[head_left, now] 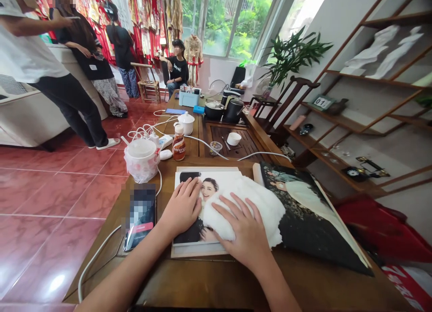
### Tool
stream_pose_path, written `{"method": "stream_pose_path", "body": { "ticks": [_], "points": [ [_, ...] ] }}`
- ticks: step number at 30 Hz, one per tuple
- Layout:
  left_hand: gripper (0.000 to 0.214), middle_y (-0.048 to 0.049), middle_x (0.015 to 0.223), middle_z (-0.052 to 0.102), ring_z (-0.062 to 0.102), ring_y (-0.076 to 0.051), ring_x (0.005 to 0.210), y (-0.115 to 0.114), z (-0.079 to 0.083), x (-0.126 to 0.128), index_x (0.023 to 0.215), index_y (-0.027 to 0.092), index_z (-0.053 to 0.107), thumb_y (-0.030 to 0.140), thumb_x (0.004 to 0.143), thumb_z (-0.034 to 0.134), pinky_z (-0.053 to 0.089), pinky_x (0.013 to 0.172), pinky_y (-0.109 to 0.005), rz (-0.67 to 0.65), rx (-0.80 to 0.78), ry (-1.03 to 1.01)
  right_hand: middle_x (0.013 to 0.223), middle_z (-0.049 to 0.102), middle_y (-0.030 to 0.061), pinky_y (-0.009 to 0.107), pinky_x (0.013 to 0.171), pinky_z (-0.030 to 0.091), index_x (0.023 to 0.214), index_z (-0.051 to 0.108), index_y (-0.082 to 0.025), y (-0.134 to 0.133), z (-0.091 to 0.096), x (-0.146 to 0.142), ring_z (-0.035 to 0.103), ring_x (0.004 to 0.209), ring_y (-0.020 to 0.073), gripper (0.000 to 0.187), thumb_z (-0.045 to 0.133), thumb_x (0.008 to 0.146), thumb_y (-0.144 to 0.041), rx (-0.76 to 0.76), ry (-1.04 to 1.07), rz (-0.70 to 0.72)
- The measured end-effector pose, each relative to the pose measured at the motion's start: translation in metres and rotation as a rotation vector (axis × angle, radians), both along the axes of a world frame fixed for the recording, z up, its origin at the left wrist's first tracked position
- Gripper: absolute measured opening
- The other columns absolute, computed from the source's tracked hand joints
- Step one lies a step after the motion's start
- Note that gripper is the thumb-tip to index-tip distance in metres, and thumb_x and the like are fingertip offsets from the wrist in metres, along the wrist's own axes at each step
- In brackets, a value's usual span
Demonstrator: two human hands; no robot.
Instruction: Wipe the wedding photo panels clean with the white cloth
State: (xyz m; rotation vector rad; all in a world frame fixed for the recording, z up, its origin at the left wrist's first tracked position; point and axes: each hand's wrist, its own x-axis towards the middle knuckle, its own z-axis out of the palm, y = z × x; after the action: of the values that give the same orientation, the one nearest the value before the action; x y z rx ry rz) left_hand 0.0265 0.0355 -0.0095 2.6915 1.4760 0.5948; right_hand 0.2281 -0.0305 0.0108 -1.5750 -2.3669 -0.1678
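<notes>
Pressing down at the middle of the brown wooden tabletop [162, 282], you have both hands over a flat rectangular photo print with a portrait on a white ground [209, 188]. It lies face up on a pale, flat board [189, 251], whose edge shows along the near and far sides. The print looks light, fairly stiff and smooth, so it may slide under sideways pressure, and its surface could smudge or scratch; its outer edges seem the safest places to take hold. The fluffy white wad of soft, torn-edged material [270, 208] covers the print's right part and reaches toward the large dark photo panel with a pale gown pictured on it [303, 199]. That wad looks very light and easy to compress or tear, so a broad, gentle palm suits it better than a pinch.

Your left hand [184, 204] lies flat on the print's left part, fingers extended and close together, grasping nothing. Your right hand [243, 226] rests on the wad with its fingers spread wide; whether the fingertips press firmly, you cannot tell. Left of your left hand, a black rectangular smartphone [141, 217] lies near the tabletop's edge.
</notes>
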Motion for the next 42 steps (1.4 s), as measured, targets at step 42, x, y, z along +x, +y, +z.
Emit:
{"method": "stream_pose_path", "body": {
  "ticks": [42],
  "points": [
    [0.046, -0.0079, 0.149, 0.037, 0.03, -0.024, 0.139, 0.0, 0.001, 0.002, 0.141, 0.017, 0.038, 0.027, 0.097, 0.038, 0.027, 0.114, -0.043, -0.011, 0.001, -0.024, 0.131, 0.056, -0.0016, 0.05, 0.108, 0.019, 0.126, 0.056, -0.036, -0.01, -0.001, 0.002, 0.041, 0.127, 0.0295, 0.048, 0.059, 0.08, -0.048, 0.018, 0.064, -0.031]
  ]
}}
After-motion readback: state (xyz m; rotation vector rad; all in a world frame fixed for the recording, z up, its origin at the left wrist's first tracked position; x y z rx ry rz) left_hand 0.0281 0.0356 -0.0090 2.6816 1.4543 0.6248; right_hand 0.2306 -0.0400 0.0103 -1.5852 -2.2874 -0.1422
